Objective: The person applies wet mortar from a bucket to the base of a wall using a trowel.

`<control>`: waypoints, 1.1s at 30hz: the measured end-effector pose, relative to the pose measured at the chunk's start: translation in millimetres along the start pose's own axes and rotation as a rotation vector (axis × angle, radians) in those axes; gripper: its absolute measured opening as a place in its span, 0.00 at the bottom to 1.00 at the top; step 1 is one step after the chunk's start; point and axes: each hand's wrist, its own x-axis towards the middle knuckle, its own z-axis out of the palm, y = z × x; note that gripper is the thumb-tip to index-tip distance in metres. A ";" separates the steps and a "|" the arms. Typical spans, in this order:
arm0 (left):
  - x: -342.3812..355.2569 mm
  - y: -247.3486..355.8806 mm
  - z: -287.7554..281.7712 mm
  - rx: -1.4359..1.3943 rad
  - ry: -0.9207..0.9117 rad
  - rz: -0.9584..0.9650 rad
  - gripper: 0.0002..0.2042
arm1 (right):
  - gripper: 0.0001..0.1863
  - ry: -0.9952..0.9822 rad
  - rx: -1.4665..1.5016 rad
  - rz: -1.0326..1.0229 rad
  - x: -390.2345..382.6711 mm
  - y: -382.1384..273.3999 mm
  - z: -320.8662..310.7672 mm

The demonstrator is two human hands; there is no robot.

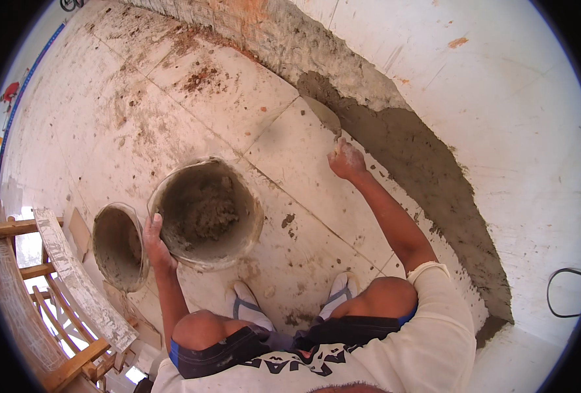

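Observation:
My right hand [347,159] is closed round the handle of a trowel. The flat trowel blade [323,114] lies at the foot of the wall, against the edge of the wet grey mortar band [408,154]. On my left side stands a large bucket [254,229] with a heap of wet mortar [213,213] inside. My left hand [157,243] grips this bucket at the left of its rim, its fingers reaching up along the edge. A smaller bucket [118,249] with grey residue on its inner wall stands just left of that hand.
Mortar crumbs and reddish dirt [202,78] are scattered over the pale tiled floor [192,137]. A wooden frame [61,308] and a whitish board [84,275] stand at the lower left. Near the right edge, a black cable loop [556,293] shows against the white wall [526,131].

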 end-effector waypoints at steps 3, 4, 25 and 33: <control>-5.0 1.3 11.2 -0.001 -0.004 0.011 0.22 | 0.26 0.064 -0.072 0.025 14.3 2.6 11.6; -3.8 -0.2 17.7 -0.012 -0.018 0.011 0.22 | 0.25 0.105 -0.094 0.051 21.3 12.1 12.8; 3.9 3.1 13.7 0.013 0.017 -0.025 0.24 | 0.24 0.211 0.185 0.083 6.5 17.4 -52.4; -1.6 7.7 13.4 -0.025 -0.011 -0.017 0.22 | 0.19 0.324 0.332 0.049 -42.4 60.6 -70.9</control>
